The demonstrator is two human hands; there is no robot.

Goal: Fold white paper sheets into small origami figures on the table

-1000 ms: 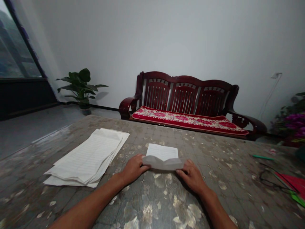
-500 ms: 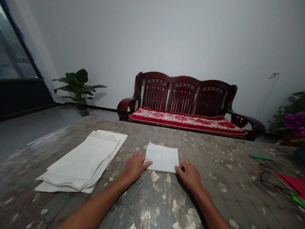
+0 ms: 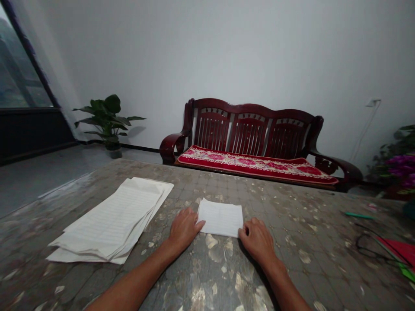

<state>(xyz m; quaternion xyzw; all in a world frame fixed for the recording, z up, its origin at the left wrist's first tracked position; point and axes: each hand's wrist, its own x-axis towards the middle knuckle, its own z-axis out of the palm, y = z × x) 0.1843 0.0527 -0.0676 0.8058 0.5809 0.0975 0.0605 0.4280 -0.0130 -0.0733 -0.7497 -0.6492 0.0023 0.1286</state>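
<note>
A small white paper sheet (image 3: 220, 218) lies flat on a big desk (image 3: 292, 263), right between the two hands. The desk top is gray and shiny, with pale flower shapes on it. The left hand (image 3: 184, 229) lies on the desk just beside the left edge of the sheet, and its left fingers (image 3: 196, 225) are stretched out, not clenched, with the tips touching the paper. The right hand (image 3: 257, 241) sits at the bottom right corner of the sheet. Its right fingers (image 3: 244, 231) bend a little at that corner, but I cannot tell if they are pinching the paper or only touching it. To the left of the hands is a messy stack of lined paper (image 3: 110, 220), near the left hand but not touching it. Far to the right on the desk are a green pen (image 3: 358, 215), a pair of glasses (image 3: 369, 248) and a red sheet (image 3: 400, 252). Past the desk stands a dark red wooden bench (image 3: 249, 125) with a red flower cushion (image 3: 256, 166) on its seat. A green plant in a pot (image 3: 106, 119) stands on the floor by the window (image 3: 22, 65), and purple flowers (image 3: 400, 166) are at the far right.
</note>
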